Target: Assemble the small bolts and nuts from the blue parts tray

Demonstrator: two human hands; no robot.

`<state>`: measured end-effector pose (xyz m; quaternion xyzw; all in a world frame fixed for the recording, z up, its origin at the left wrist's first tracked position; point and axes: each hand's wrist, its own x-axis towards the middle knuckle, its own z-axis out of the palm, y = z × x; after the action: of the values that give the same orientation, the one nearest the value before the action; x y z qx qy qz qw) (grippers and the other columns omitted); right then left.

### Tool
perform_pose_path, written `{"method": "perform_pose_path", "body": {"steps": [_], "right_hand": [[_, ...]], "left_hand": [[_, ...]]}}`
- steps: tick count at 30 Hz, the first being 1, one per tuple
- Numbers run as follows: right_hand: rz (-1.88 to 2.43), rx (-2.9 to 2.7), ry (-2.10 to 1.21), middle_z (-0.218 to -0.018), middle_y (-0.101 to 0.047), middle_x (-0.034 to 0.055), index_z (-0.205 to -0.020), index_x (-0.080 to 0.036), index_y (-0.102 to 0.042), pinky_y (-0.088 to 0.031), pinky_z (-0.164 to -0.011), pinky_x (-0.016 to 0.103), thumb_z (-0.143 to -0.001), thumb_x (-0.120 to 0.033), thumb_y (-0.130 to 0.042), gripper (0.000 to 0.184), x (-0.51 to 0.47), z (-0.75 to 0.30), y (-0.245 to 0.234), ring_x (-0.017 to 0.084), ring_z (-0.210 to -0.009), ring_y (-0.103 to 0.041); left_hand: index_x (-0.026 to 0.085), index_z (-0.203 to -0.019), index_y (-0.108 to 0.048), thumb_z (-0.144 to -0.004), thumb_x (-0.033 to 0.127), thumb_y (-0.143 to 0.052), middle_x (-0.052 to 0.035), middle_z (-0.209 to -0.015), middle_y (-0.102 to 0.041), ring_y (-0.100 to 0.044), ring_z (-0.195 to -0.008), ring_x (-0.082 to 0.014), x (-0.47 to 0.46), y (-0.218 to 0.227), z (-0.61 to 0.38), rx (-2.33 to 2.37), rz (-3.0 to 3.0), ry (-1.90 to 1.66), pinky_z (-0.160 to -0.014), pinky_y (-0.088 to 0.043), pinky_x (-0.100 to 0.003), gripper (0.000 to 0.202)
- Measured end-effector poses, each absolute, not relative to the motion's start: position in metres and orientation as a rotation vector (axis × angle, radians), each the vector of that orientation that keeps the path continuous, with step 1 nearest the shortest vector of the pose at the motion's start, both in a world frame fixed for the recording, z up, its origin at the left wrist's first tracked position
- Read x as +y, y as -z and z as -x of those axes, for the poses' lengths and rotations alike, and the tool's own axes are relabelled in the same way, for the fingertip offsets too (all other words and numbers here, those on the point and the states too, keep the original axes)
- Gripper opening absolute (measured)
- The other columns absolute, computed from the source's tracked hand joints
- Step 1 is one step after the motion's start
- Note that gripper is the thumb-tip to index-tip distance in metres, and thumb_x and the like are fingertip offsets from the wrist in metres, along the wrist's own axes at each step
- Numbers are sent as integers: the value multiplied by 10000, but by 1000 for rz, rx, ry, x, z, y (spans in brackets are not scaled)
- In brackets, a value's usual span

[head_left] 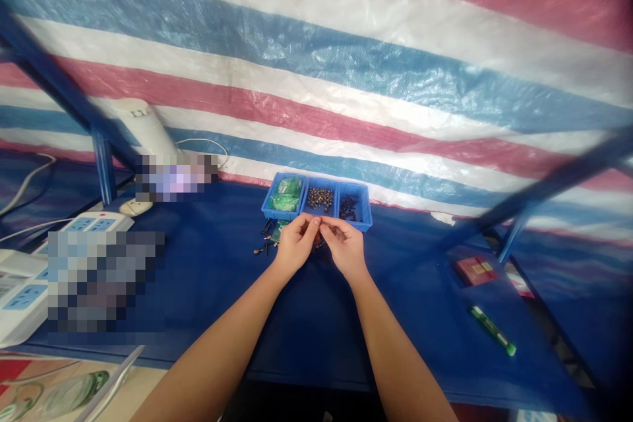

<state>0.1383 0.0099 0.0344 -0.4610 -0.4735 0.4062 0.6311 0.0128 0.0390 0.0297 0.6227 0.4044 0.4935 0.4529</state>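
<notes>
My left hand and my right hand meet over the blue table, fingertips pinched together on a tiny part too small to name. Just beyond them stand three blue bins: the left bin holds green pieces, the middle bin small brass-coloured parts, the right bin dark screws. Several loose dark parts and a small green board lie on the table by my left hand.
White power strips and cables sit at the left, with a white lamp base behind them. A red box and a green lighter lie to the right. Blue frame struts cross both sides; a striped tarp hangs behind.
</notes>
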Motion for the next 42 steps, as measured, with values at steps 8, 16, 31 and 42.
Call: {"method": "perform_pose_path", "body": {"steps": [8, 16, 31, 42], "right_hand": [[1023, -1030, -957, -942, -739, 57, -958, -203, -736, -579, -769, 350, -770, -346, -711, 238, 11, -139, -34, 208, -828, -691], [1031, -1097, -949, -955, -732, 63, -980, -201, -730, -586, -758, 353, -778, -341, -709, 247, 10, -138, -31, 205, -808, -690], [1024, -1053, -929, -918, -728, 51, -994, -202, -721, -583, -737, 349, -762, -323, -724, 262, 11, -139, -31, 192, -768, -684], [1026, -1013, -953, -913, -736, 52, -952, -199, -725, -573, -757, 348, -759, -317, -724, 226, 12, -139, -32, 199, -804, -686]], "left_hand": [[182, -943, -575, -873, 417, -570, 11, -648, -596, -561, -564, -117, 39, -28, -15, 936, -1469, -1241, -559, -453, -228, 245], [168, -791, -577, -886, 429, -545, 14, -613, -567, -520, -546, -102, 40, -28, -14, 1001, -1492, -1241, -526, -425, -209, 280], [175, -906, -594, -880, 420, -557, 18, -606, -570, -539, -544, -110, 39, -27, -16, 946, -1457, -1246, -535, -439, -219, 249], [183, -923, -574, -887, 407, -552, 20, -632, -583, -549, -561, -110, 38, -30, -15, 930, -1478, -1239, -555, -447, -219, 228]]}}
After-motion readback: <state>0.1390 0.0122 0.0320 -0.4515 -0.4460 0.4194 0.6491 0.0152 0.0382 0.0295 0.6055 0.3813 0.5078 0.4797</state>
